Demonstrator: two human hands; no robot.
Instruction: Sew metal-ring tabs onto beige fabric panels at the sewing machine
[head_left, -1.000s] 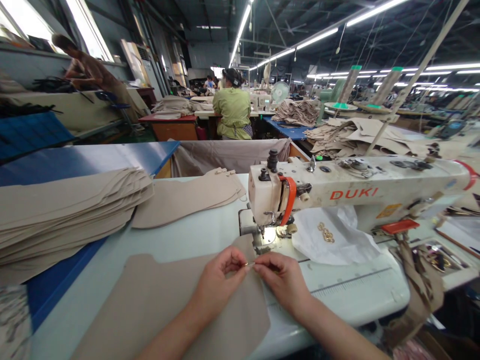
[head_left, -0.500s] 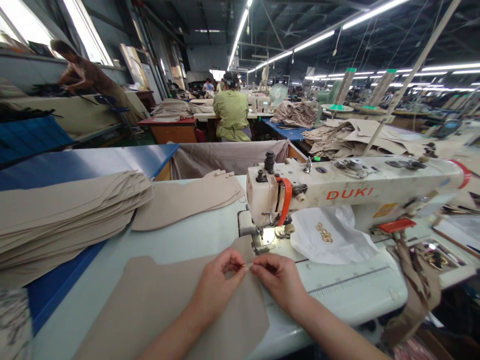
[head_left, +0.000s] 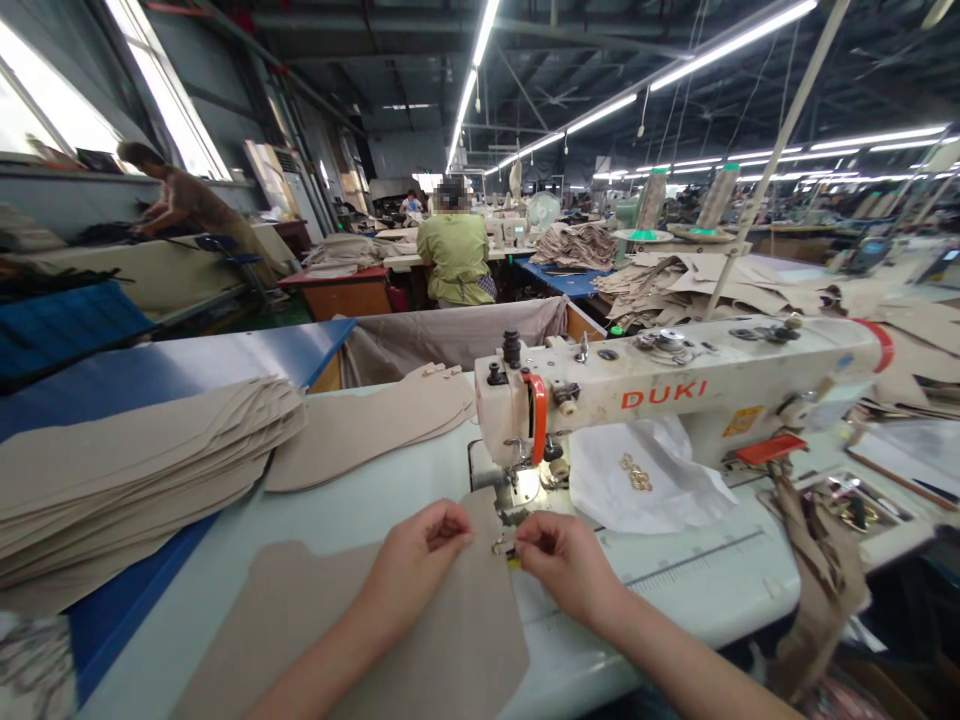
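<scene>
My right hand (head_left: pixel 559 550) is closed in a pinch on a small gold ring (head_left: pixel 496 546), which sticks out left of the fingertips; its exact shape is hard to make out. Thumb and forefinger of my left hand (head_left: pixel 424 555) are pressed together over a flat beige fabric panel (head_left: pixel 457 630); whatever is in that pinch, if anything, is too small to see. The panel's narrow upper end lies close to the needle area of a white sewing machine (head_left: pixel 600 380). More gold rings (head_left: pixel 636 473) rest on a white sheet (head_left: pixel 667 500) right of the needle.
Stacked beige fabric pieces (head_left: pixel 142 460) lie at the left, with a smaller pile (head_left: pixel 375 415) beside them. A tray of small metal parts (head_left: pixel 855 505) and hanging beige straps (head_left: pixel 817 580) are at the right. One person (head_left: pixel 454 250) sits ahead; another (head_left: pixel 187 205) leans over a table.
My hands have moved apart from their fingertip-to-fingertip pinch. The gold ring now shows at my right fingertips, away from the left hand. The camera view has shifted slightly.
</scene>
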